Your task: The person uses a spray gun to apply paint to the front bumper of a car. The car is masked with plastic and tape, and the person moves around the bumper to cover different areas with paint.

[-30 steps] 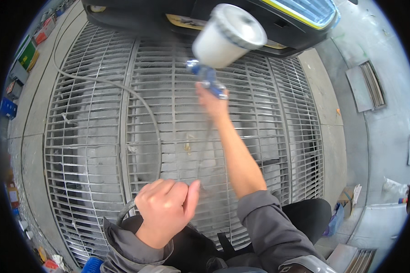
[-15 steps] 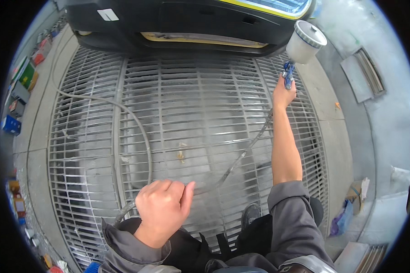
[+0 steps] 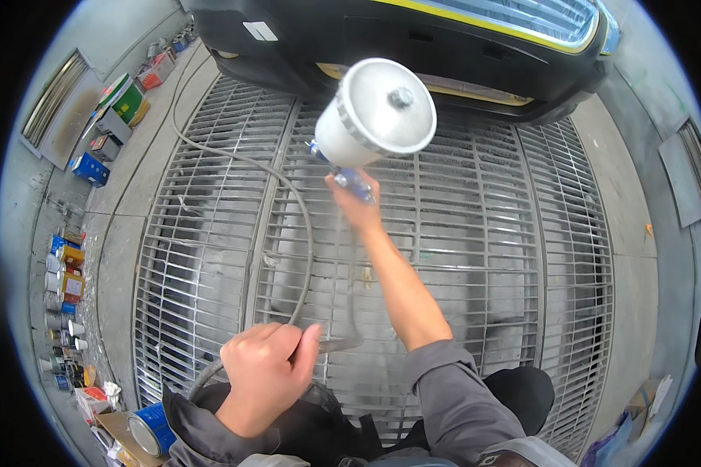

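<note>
A blue can [image 3: 151, 430] sits near the left sleeve [image 3: 199, 424]. The hands are apart: the left hand [image 3: 263, 372] curls round a grey hose [image 3: 341, 343], thumb up; farther out, the right hand [image 3: 357, 208] is clamped on a blue spray gun [image 3: 354, 184] with a white cup [image 3: 375, 113] on top, above the metal floor grate [image 3: 466, 268]. Beyond is a black car bumper [image 3: 327, 35], with blue sheeting [image 3: 549, 19] and yellow tape [image 3: 483, 25] along its upper part.

Blue spray gun [image 3: 356, 186], tilted white lidded cup [image 3: 375, 113] atop, curved grey hose [image 3: 340, 343]
</note>
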### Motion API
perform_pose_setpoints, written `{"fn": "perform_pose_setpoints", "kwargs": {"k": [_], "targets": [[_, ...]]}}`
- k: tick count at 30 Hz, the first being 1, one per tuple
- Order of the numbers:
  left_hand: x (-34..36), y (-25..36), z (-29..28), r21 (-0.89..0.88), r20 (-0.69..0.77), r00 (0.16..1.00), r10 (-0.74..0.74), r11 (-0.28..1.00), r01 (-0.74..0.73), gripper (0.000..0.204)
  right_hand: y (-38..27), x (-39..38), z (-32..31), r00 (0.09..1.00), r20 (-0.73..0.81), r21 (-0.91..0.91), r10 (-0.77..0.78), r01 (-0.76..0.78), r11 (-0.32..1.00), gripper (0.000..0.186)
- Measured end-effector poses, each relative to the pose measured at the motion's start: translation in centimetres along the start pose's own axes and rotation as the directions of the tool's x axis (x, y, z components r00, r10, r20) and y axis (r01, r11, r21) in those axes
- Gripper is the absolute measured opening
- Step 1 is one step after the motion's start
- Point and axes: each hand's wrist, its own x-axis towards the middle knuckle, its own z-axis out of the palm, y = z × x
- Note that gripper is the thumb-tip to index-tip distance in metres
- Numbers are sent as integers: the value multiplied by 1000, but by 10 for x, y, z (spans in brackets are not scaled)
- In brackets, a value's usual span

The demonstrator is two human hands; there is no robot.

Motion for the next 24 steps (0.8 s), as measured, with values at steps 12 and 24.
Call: {"fn": "perform_pose_setpoints", "kwargs": {"k": [12, 24], "targets": [[8, 41, 36, -78, 70, 989, 132, 989, -127, 30, -30, 0, -232, 840, -531, -169, -108, 20, 985, 17], [23, 67, 87, -76, 153, 945, 289, 957, -280, 40, -175, 50, -387, 611, -640, -571, -466, 28, 821, 19]]}}
